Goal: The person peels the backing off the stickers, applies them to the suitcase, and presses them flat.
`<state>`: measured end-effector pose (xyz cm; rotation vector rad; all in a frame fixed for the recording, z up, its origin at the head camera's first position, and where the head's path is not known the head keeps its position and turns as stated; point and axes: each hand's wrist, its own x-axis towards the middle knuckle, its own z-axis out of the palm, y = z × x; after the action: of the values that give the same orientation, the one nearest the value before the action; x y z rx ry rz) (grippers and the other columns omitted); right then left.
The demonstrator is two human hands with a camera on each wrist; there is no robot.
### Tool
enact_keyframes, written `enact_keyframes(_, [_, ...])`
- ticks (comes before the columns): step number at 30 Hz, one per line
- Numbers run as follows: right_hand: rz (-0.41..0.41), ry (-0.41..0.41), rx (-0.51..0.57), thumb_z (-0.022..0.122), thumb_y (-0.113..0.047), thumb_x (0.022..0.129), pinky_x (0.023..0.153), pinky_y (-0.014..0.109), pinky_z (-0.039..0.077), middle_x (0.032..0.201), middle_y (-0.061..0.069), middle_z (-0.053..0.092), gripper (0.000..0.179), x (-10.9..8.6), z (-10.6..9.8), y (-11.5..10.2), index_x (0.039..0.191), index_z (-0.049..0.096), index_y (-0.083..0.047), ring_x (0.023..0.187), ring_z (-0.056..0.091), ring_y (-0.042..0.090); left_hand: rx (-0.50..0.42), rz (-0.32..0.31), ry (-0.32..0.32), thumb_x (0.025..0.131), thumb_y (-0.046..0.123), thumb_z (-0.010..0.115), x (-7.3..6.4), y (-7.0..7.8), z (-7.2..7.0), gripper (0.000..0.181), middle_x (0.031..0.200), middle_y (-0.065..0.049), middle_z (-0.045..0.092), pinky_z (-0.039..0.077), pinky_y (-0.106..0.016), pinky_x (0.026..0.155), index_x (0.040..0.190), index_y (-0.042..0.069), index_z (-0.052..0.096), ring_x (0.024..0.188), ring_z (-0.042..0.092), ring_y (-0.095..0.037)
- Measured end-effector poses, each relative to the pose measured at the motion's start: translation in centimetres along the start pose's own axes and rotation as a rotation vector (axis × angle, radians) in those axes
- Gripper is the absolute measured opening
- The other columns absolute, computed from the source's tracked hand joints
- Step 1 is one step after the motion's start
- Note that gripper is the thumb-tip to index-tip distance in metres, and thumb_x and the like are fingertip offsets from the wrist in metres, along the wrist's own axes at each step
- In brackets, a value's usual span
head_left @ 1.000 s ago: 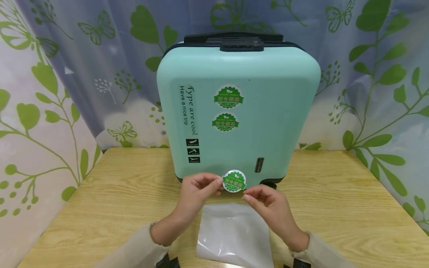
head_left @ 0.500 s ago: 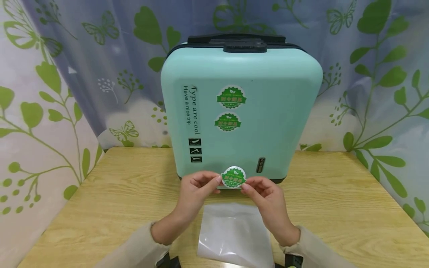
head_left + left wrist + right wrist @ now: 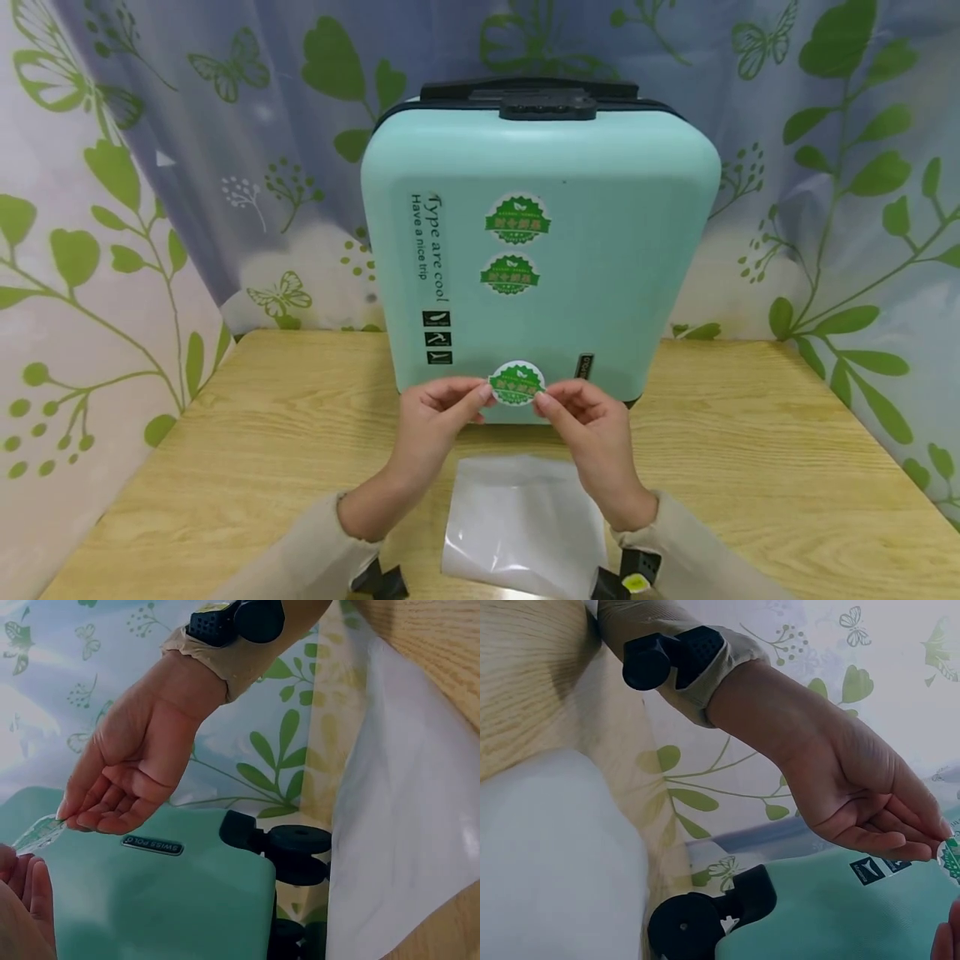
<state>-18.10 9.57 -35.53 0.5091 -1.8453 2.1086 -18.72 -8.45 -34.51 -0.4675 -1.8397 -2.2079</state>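
Note:
A round green-and-white sticker (image 3: pixel 517 382) is stretched between both hands in front of the lower part of a mint-green suitcase (image 3: pixel 600 250). My left hand (image 3: pixel 433 417) pinches its left edge between thumb and index finger. On the opposite edge, the thumb and fingertips of my right hand (image 3: pixel 596 429) pinch it too. From the left wrist view the sticker (image 3: pixel 41 834) appears nearly edge-on and transparent-looking. Two matching stickers are stuck on the suitcase, an upper one (image 3: pixel 517 219) and a lower one (image 3: pixel 510 274), lined up above the held one.
A glossy whitish sheet (image 3: pixel 525 525) lies on the wooden table (image 3: pixel 750 467) below the hands. The suitcase stands upright against a leaf-patterned curtain (image 3: pixel 225 167), its handle (image 3: pixel 528 87) on top. Suitcase wheels (image 3: pixel 686 926) show in the right wrist view.
My right hand has come in from the right and taken hold of the sticker's right edge. Both hands have raised the sticker slightly, toward the suitcase front.

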Motion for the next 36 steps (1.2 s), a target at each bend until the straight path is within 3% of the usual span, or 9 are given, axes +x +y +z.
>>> enact_keyframes(9, [0.016,0.008,-0.022,0.069,-0.004,0.085,0.07,0.029,0.056,0.079,0.001,0.069,0.014,1.3,0.2,-0.4,0.092,0.064,0.008,0.074,0.066,0.019,0.066,0.081,0.05,0.083,0.001,0.07,1.0,-0.1,0.0,0.013,0.075,0.002,0.071,0.053,-0.023,0.06,0.09,-0.01,0.07,0.064,0.064,-0.01])
enact_keyframes(18, [-0.019,0.021,-0.109,0.071,-0.01,0.084,0.071,0.038,0.056,0.082,0.004,0.07,0.016,2.8,0.1,-1.2,0.093,0.069,0.004,0.077,0.066,0.028,0.073,0.12,0.062,0.083,0.002,0.071,1.6,0.0,-0.1,0.013,0.074,0.005,0.071,0.054,-0.024,0.061,0.09,-0.009,0.071,0.064,0.063,-0.019])
enact_keyframes(28, [-0.133,0.065,-0.191,0.073,-0.012,0.083,0.06,0.032,0.054,0.08,0.017,0.07,0.015,4.0,0.8,-1.2,0.09,0.072,0.001,0.07,0.066,0.026,0.099,0.211,0.085,0.082,0.002,0.072,2.5,0.0,0.1,0.013,0.072,0.009,0.07,0.052,-0.022,0.059,0.089,-0.009,0.071,0.061,0.061,-0.009])
enact_keyframes(36, [-0.195,0.109,-0.192,0.075,-0.01,0.081,0.056,0.022,0.05,0.076,0.016,0.07,0.012,4.5,1.3,-1.1,0.086,0.073,0.001,0.064,0.065,0.022,0.121,0.195,0.133,0.081,0.006,0.073,3.1,0.3,0.1,0.013,0.074,0.003,0.071,0.054,-0.025,0.06,0.089,-0.005,0.073,0.064,0.064,-0.024])
